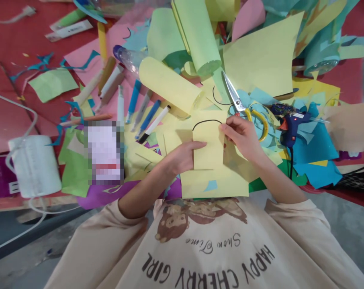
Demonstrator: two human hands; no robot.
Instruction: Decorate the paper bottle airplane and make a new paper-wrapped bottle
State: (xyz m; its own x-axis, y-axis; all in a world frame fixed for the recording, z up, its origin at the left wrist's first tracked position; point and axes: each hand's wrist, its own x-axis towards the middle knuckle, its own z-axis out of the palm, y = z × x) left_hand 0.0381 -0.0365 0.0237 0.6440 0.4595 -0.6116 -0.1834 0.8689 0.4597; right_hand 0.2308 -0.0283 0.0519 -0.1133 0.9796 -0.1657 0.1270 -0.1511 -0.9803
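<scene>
Between my hands is a small piece of yellow paper (209,154) with a black curved line along its top edge. My left hand (185,155) grips its left side, thumb lying on the front. At its upper right corner, my right hand (240,134) pinches the edge with thumb and fingers. Just beyond the right hand lie scissors (236,96) with yellow handles, their blades pointing away from me. Beneath the held piece, a larger yellow sheet (188,188) rests at the table's near edge, with a blue scrap on it.
A blue glue gun (290,128) with a lit red light lies at right, its cord trailing toward me. Several markers (153,124), a phone (106,152) and a paper-wrapped bottle (170,86) are at left and centre. A white corded device (34,166) stands far left on the red table.
</scene>
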